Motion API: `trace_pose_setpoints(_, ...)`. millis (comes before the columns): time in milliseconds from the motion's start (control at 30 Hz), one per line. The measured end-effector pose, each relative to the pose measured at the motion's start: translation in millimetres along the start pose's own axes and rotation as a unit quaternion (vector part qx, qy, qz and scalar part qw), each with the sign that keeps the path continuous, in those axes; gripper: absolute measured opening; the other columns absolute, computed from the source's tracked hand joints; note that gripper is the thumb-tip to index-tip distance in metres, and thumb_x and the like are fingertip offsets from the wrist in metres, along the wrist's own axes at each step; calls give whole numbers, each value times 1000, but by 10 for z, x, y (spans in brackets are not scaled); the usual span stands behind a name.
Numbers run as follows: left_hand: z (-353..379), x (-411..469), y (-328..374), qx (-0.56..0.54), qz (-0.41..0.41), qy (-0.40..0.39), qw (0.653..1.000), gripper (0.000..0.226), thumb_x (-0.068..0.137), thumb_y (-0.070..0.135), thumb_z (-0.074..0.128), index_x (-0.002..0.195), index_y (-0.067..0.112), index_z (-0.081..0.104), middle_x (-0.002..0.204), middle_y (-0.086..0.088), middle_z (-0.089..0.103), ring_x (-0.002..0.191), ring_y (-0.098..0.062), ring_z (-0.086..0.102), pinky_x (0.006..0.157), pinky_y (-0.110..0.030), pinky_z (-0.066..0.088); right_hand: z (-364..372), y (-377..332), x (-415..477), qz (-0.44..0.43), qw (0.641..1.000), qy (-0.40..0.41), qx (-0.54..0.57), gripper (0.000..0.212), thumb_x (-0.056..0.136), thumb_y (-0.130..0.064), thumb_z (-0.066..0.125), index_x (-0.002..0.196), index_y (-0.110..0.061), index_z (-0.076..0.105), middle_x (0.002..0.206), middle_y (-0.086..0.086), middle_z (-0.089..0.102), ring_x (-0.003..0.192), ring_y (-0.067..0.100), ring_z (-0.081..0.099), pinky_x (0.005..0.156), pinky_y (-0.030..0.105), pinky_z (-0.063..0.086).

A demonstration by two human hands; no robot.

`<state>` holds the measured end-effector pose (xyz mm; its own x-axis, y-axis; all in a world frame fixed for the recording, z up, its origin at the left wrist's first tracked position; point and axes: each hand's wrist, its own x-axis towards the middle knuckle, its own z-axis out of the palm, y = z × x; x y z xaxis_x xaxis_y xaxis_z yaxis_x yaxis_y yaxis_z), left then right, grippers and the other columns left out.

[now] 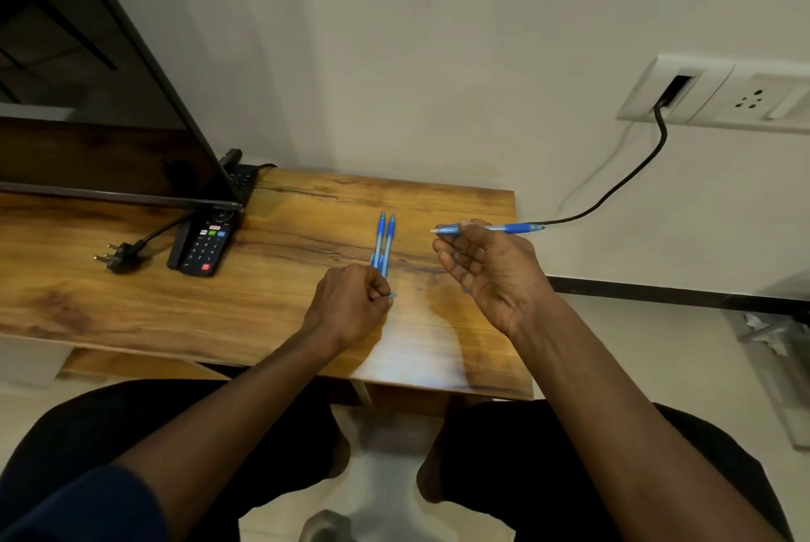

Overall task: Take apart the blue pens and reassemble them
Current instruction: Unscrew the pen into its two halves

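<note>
- The table (263, 313) fills the middle of the frame. Its glossy top ends just right of my working spot, so I judge that anything rolling right goes off onto the floor.
- The television (101, 81) stands at upper left, well apart from the pens. It only matters if a part skids under its lower edge.
- My right hand (491, 278), at middle right, is palm up with the fingers loosely curled. It pinches the held pen (519, 228) level near its pale end. The blue grip end sticks out past the table's right edge, so a tip or spring that comes loose there would likely fall to the floor.
- My left hand (350, 304), at centre, has its fingers curled tight and pinches a pale blue bit (391, 295) at the fingertips. I cannot tell whether that is a loose part or the near end of a lying pen. If it is loose, a slack pinch could lose it.
- The remote (201, 245) lies at middle left, clear of my reach.
- The two lying pens (382, 243) rest side by side at centre, touching, with tips pointing to the wall. Their near ends sit right at my left knuckles, so a careless nudge could roll them.
</note>
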<state>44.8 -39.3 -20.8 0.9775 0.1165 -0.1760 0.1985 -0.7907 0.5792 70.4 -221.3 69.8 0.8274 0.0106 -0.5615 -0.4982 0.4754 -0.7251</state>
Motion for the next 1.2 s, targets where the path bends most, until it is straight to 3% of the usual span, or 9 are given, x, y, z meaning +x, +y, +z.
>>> trace_pose_setpoints(133,-25,1,-6,-5,-7,2,1000,19,84,22,87,99,24,75,77,13,69,73,1,63,73,-19,52,25,1,-8,0,1000,-7,8,3,100,-3,61,98,-4,63,113,27,73,96,33,76,80,35,62)
trace_pose_setpoints(267,-91,-29,-2,-35,5,13,999,28,83,22,88,107,23,73,81,10,68,76,-3,65,66,-13,46,40,20,-10,-1,1000,-13,14,4,100,-2,61,104,-1,62,117,30,71,99,36,75,80,36,63)
trace_pose_setpoints(433,-252,-73,100,-229,38,38,972,23,90,30,82,111,26,75,97,10,75,83,-5,74,72,-21,60,72,68,-13,-5,1000,-17,3,10,100,-3,61,109,0,60,120,31,70,102,38,75,81,37,63)
trace_pose_setpoints(533,-323,-94,176,-340,61,45,938,24,93,23,80,116,21,76,104,6,79,93,-11,76,83,-34,65,103,106,-33,-5,1000,-25,-3,13,100,-3,61,112,0,60,121,32,69,100,36,75,82,37,63)
trace_pose_setpoints(600,-353,-95,205,-380,77,47,921,24,93,17,79,117,18,76,105,4,79,99,-16,76,87,-35,64,122,128,-50,-4,999,-36,3,12,99,-2,61,111,1,59,120,34,68,96,35,76,82,36,64)
trace_pose_setpoints(733,-379,-83,215,-402,98,42,909,24,92,14,79,115,17,77,104,4,81,99,-21,76,88,-34,64,149,160,-69,-1,998,-55,-1,14,99,-3,62,112,3,61,118,34,69,106,39,74,87,36,63)
trace_pose_setpoints(867,-362,-70,186,-413,97,39,905,22,92,10,79,113,13,78,101,-1,82,97,-23,78,88,-38,65,147,178,-75,4,998,-64,-6,27,99,-6,63,121,8,60,114,32,71,103,37,75,88,36,63)
trace_pose_setpoints(1200,-304,-89,181,-416,100,67,901,11,95,8,75,105,6,79,93,-6,82,89,-22,80,79,-34,66,133,211,-63,5,998,-64,-12,22,97,-7,65,116,6,64,106,26,75,98,31,77,83,33,64)
